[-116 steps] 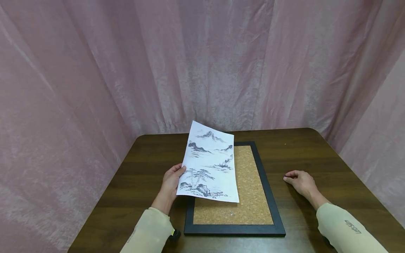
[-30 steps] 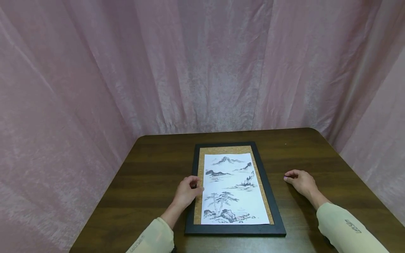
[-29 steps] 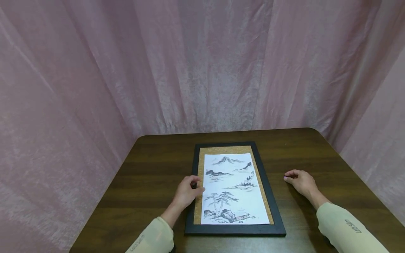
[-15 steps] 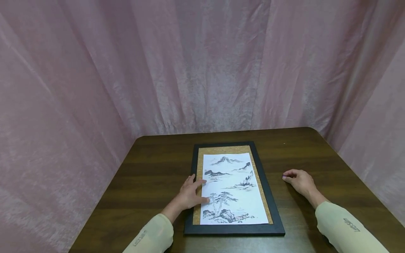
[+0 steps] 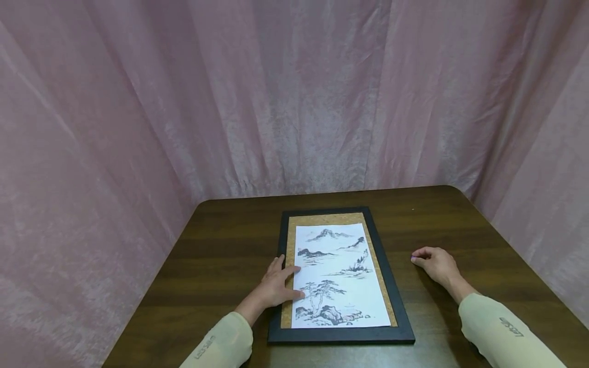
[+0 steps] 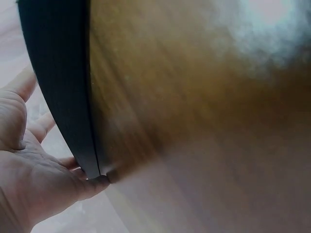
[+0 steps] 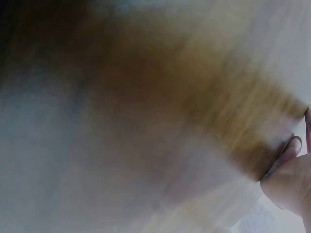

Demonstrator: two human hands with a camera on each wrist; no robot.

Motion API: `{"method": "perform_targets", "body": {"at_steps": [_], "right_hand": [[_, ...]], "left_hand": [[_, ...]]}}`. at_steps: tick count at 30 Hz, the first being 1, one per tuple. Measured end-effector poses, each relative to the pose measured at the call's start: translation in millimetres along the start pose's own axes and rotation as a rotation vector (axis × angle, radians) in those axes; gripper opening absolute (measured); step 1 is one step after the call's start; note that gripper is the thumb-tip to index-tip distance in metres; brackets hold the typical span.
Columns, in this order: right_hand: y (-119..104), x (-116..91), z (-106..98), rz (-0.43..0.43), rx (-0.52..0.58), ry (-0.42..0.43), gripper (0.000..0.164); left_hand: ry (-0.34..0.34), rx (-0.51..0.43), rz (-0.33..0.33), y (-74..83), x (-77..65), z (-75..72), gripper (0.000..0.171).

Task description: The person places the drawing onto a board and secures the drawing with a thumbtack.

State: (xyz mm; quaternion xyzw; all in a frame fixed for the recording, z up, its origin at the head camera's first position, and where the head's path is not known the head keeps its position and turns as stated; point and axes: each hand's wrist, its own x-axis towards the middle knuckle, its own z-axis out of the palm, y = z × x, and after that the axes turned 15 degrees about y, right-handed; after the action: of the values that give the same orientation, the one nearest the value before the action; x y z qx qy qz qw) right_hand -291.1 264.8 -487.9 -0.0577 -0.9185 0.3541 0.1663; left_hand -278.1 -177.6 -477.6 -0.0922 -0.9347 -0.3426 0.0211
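Observation:
A white sheet of paper point(image 5: 340, 263) with an ink landscape lies on a corkboard point(image 5: 324, 219) in a black frame point(image 5: 342, 336). My left hand point(image 5: 275, 287) rests at the board's left side with fingers spread. Its thumb and index finger reach over the paper's left edge. In the left wrist view, the fingers of the left hand point(image 6: 43, 179) lie along the dark frame point(image 6: 63, 82). To the right of the board, my right hand point(image 5: 439, 265) rests on the table and pinches a small purple thing point(image 5: 412, 256), mostly hidden by thumb and index finger.
The brown wooden table point(image 5: 225, 240) runs back to a pink velvet curtain point(image 5: 294, 102), which also hangs at both sides. A tiny light speck point(image 5: 412, 209) lies on the tabletop at the back right.
The paper, held up by my left hand earlier, now lies flat on the corkboard. The left hand has let go of it and spread its fingers. My right hand has stayed in place.

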Motion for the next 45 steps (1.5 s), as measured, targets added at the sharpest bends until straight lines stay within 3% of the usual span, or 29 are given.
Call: {"method": "perform_targets", "body": {"at_steps": [24, 31, 45], "right_hand": [[-1.1, 0.6, -1.5, 0.084, 0.028, 0.017, 0.026], [-3.3, 0.8, 0.2, 0.075, 0.037, 0.054, 0.026], [-7.2, -1.3, 0.0, 0.076, 0.065, 0.021, 0.029]], "left_hand": [[-0.021, 0.017, 0.005, -1.9, -1.3, -0.5, 0.071], [-0.023, 0.005, 0.001, -4.8, 0.2, -0.2, 0.071], [-0.029, 0.017, -0.007, -4.3, 1.3, 0.0, 0.071]]}}
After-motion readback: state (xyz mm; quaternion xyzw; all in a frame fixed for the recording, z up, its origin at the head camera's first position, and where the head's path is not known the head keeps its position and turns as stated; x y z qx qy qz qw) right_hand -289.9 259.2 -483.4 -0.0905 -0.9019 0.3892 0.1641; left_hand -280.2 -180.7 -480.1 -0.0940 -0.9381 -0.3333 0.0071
